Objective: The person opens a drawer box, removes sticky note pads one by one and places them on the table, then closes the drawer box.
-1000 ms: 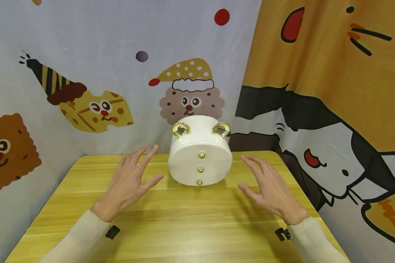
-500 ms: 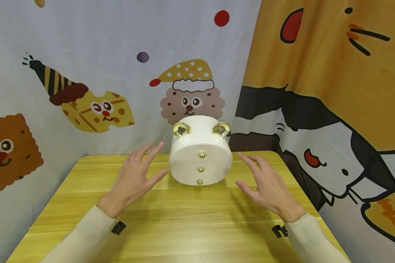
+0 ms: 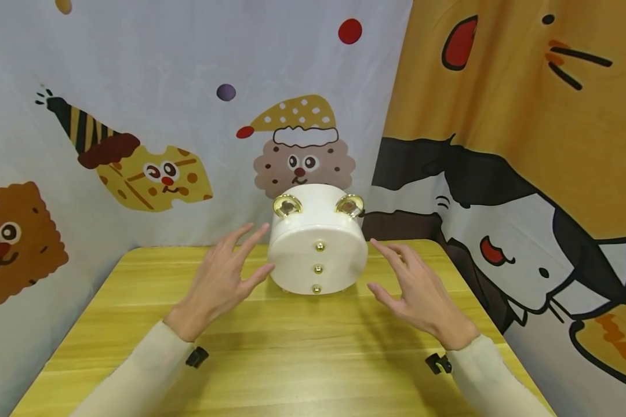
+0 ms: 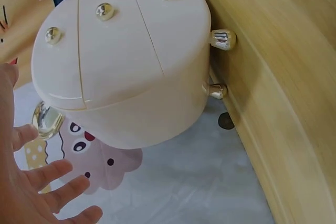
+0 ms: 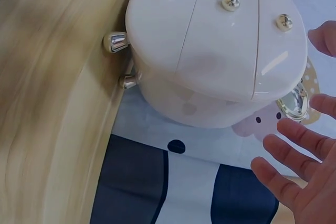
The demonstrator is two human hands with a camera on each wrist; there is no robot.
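A white, rounded jewelry box stands at the back of the table. Two round gold ears sit on top, and three gold knobs run down its front, with seams between them marking off drawers. Short gold feet raise it off the wood. My left hand is spread beside the box's left side, its thumb tip overlapping the edge in the head view. On the other side, my right hand reaches with extended fingers just off the right edge. Both wrist views show bare palms holding nothing.
The wooden table spreads out in front of the box. Behind it hangs a pale cloth printed with cartoon snacks, and an orange curtain with a cartoon cat borders the right side.
Both hands have come inward toward the jewelry box, the left moving right and slightly forward, the right moving a little left. The box has stayed in place.
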